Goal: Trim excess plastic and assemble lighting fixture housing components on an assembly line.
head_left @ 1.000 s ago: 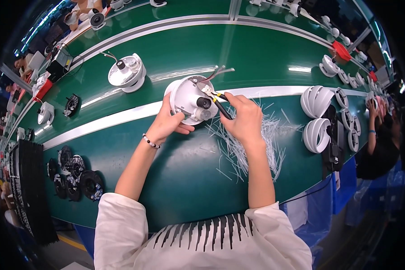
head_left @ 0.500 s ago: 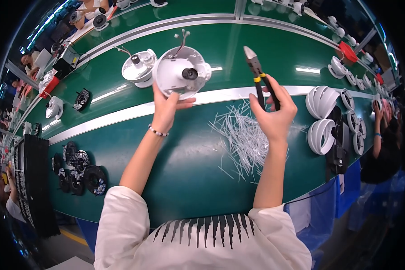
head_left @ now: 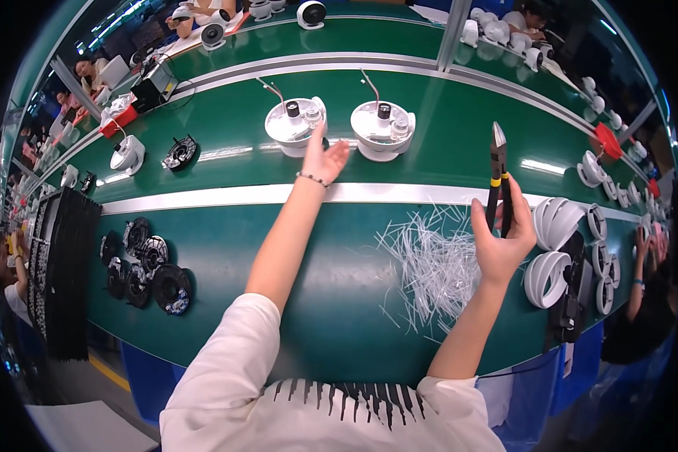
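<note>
My left hand (head_left: 325, 161) is open, its fingers spread and nothing in it. It reaches over the green belt, its fingertips close to the white camera housing (head_left: 282, 132) on the left; whether they touch cannot be told. To the right of the hand stands a second white camera housing (head_left: 380, 143). Each housing has a black lens, and thin wires rise from it. My right hand (head_left: 503, 245) grips diagonal cutting pliers (head_left: 494, 205) by their black and yellow handles, jaws pointing up. Beside that hand lies a heap of clear plastic strips (head_left: 429, 264).
Black round parts (head_left: 171, 289) lie at the left of the green table. White rings (head_left: 548, 280) are stacked at the right, beside a black device (head_left: 569, 309). A metal rail (head_left: 256, 193) parts table from belt. Other people work along the far sides.
My left hand has let go of the camera housing, which now stands on the belt right of the other one. The right hand still holds the pliers. The view has shifted.
</note>
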Demonstrator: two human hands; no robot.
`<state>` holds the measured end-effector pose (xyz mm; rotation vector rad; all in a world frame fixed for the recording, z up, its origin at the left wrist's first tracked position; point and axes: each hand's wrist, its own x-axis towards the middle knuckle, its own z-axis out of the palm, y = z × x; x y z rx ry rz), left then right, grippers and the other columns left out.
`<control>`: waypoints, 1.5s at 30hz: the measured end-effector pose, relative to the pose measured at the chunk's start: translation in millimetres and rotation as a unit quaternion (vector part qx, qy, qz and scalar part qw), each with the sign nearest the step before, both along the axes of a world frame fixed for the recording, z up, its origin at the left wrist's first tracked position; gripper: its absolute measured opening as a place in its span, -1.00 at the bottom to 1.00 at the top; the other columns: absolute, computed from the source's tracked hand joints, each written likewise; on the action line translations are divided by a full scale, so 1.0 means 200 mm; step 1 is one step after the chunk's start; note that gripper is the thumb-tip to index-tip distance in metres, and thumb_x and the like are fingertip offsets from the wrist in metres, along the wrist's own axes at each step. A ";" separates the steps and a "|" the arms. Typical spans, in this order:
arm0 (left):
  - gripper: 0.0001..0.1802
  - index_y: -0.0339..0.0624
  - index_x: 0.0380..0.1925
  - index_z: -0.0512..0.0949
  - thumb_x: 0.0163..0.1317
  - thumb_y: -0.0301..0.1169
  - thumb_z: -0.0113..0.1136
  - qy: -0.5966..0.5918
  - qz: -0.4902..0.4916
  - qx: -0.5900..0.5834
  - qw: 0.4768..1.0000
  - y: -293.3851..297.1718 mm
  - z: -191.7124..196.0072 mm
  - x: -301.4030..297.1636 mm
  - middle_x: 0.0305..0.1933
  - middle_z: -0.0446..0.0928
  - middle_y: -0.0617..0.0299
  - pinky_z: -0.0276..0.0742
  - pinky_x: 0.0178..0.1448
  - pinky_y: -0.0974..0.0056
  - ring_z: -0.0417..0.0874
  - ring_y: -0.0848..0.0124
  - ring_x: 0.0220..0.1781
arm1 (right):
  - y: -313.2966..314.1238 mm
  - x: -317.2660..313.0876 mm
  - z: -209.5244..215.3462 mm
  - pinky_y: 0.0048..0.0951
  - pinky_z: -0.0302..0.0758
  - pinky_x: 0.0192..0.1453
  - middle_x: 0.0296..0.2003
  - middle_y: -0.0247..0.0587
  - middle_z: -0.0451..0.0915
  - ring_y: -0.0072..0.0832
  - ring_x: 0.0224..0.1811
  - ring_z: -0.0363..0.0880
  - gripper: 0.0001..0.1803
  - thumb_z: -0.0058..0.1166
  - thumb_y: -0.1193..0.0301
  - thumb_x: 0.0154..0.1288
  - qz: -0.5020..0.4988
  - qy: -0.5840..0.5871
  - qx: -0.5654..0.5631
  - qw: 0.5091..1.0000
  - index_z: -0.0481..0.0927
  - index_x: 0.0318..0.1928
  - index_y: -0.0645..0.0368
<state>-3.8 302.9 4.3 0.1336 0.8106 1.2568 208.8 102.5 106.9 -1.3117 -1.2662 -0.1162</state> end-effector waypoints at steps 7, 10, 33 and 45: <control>-0.56 -0.33 -0.01 0.11 0.02 -0.56 -0.25 0.021 0.014 0.104 0.994 0.04 -0.09 -0.11 -0.12 0.36 -0.04 0.57 -0.30 0.22 0.54 0.11 -0.20 | 0.01 -0.04 0.05 -0.65 0.19 -0.52 -0.43 -0.35 0.49 -0.67 -0.55 0.29 -0.45 0.22 0.49 -0.28 0.048 -0.033 -0.049 0.997 0.50 -0.10 0.20; -0.44 -0.22 0.07 0.03 -0.04 -0.67 -0.32 0.140 -0.002 0.213 0.967 -0.10 -0.06 -0.06 -0.04 0.31 -0.03 0.64 -0.29 0.19 0.55 0.08 -0.22 | 0.01 -0.05 0.04 -0.55 0.35 -0.43 -0.37 -0.25 0.52 -0.52 -0.49 0.41 -0.46 0.21 0.47 -0.32 0.066 -0.081 -0.095 0.990 0.51 -0.13 0.18; -0.34 -0.16 0.16 -0.04 -0.04 -0.65 -0.27 0.344 -0.253 0.299 0.853 -0.49 0.33 0.13 0.06 0.22 0.06 0.60 -0.17 0.22 0.44 0.21 -0.02 | 0.16 -0.03 -0.14 -0.36 0.27 -0.11 -0.27 -0.28 0.45 -0.37 -0.24 0.38 -0.42 0.22 0.41 -0.31 -0.079 -0.212 -0.147 0.963 0.48 -0.09 0.12; -0.37 -0.18 0.16 -0.03 -0.02 -0.64 -0.27 0.364 -0.262 0.301 0.842 -0.51 0.32 0.14 0.04 0.26 0.07 0.60 -0.19 0.24 0.47 0.25 -0.05 | 0.17 -0.02 -0.17 -0.34 0.22 -0.16 -0.25 -0.30 0.42 -0.37 -0.21 0.36 -0.40 0.26 0.46 -0.37 -0.082 -0.225 -0.138 0.961 0.49 -0.11 0.12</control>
